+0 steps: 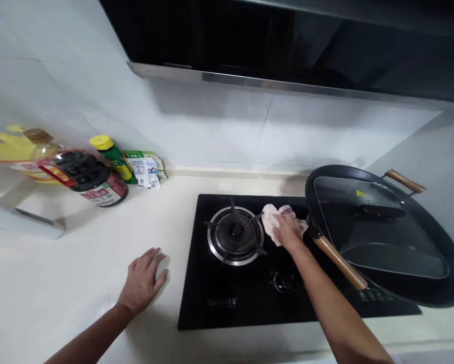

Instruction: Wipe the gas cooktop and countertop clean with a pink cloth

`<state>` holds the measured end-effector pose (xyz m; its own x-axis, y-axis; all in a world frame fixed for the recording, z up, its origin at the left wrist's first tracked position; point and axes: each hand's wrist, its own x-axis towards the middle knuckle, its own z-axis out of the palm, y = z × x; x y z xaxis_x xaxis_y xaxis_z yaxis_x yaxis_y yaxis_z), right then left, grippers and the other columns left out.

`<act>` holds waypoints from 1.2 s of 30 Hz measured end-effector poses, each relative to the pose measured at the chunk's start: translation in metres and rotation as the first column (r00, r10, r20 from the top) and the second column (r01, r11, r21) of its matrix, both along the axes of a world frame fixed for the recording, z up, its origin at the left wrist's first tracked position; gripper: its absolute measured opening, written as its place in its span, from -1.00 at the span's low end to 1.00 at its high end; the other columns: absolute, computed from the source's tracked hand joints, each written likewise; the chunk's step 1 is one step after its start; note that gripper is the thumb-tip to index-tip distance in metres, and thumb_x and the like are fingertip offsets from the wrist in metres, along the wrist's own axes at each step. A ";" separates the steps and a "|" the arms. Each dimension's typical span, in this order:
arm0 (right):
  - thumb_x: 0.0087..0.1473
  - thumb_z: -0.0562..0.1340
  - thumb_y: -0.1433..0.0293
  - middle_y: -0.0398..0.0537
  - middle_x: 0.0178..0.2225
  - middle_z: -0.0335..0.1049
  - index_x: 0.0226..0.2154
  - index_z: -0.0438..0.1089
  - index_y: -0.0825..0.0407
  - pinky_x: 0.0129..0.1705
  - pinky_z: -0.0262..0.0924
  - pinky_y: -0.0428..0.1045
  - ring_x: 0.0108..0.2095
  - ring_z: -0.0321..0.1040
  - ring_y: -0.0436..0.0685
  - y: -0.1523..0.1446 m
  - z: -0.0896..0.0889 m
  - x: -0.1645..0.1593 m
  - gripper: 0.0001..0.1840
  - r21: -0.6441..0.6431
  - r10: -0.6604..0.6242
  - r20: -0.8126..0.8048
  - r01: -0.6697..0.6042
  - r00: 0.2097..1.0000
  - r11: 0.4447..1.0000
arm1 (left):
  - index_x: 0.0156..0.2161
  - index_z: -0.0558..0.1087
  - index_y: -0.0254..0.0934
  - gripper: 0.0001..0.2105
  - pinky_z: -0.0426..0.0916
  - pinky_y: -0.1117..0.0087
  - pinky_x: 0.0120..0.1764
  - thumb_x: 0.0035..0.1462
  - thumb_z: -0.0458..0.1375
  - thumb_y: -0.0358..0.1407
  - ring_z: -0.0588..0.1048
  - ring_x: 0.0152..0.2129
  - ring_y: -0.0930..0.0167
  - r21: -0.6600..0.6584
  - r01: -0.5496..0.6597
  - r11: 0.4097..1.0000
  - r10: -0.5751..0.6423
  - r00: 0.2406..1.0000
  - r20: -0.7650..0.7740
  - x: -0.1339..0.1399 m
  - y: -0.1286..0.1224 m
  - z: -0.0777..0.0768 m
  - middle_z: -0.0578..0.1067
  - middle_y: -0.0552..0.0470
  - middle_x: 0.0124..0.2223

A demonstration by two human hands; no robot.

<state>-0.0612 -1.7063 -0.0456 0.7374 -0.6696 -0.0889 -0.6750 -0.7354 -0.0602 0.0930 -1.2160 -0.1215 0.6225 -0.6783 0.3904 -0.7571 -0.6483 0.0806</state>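
Note:
My right hand [288, 230] presses a crumpled pale pink cloth [271, 218] onto the black glass gas stove [250, 303], between the left burner [235, 231] and a big wok. Part of the cloth is hidden under the fingers. On the pale countertop [166, 212], left of the stove, my left hand [142, 283] rests palm down with its fingers stretched out, holding nothing.
The black wok [432, 283] with a glass lid [394, 242] covers the stove's right side; its wooden handle [343, 263] points toward me. A dark sauce bottle [94, 177], green bottle [115, 161] and packets [145, 169] stand at left. A range hood [287, 50] overhangs.

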 end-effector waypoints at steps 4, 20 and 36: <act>0.26 0.18 0.25 0.04 0.30 0.17 0.31 0.27 -0.19 0.18 0.10 0.25 0.21 0.10 0.41 0.046 -0.009 -0.040 -0.42 -0.001 0.136 -0.018 -0.136 0.991 0.991 | 0.10 0.46 -0.22 -0.65 0.31 0.04 0.10 0.33 0.05 -0.12 0.41 0.19 0.10 -0.002 0.004 1.000 -0.004 1.000 0.006 -0.002 -0.002 0.002 0.51 -0.23 0.19; 0.22 0.20 0.26 0.07 0.24 0.21 0.20 0.32 -0.10 0.15 0.06 0.29 0.18 0.09 0.41 0.067 -0.011 -0.049 -0.51 0.067 0.177 0.032 -0.178 0.984 0.982 | -0.33 0.44 -0.18 -0.69 0.23 0.17 -0.18 0.40 0.05 -0.08 0.44 -0.32 0.29 -0.054 0.051 0.997 -0.055 0.995 -0.082 -0.089 -0.107 0.030 0.50 -0.03 -0.33; 0.24 0.18 0.18 0.09 0.28 0.20 0.24 0.31 -0.13 0.18 0.03 0.34 0.24 0.09 0.48 0.067 -0.012 -0.045 -0.47 0.118 0.163 0.071 -0.171 0.984 0.978 | -0.16 0.58 -0.22 -0.59 0.20 0.15 -0.27 0.42 -0.16 -0.37 0.45 -0.36 0.27 0.080 0.191 0.978 -0.193 0.981 0.008 -0.068 -0.173 0.050 0.57 -0.16 -0.31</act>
<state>-0.1062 -1.6395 -0.0581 0.8445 -0.5231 -0.1148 -0.5355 -0.8219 -0.1941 0.0246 -1.3894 -0.0716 0.4721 -0.8134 0.3399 -0.8688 -0.4947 0.0228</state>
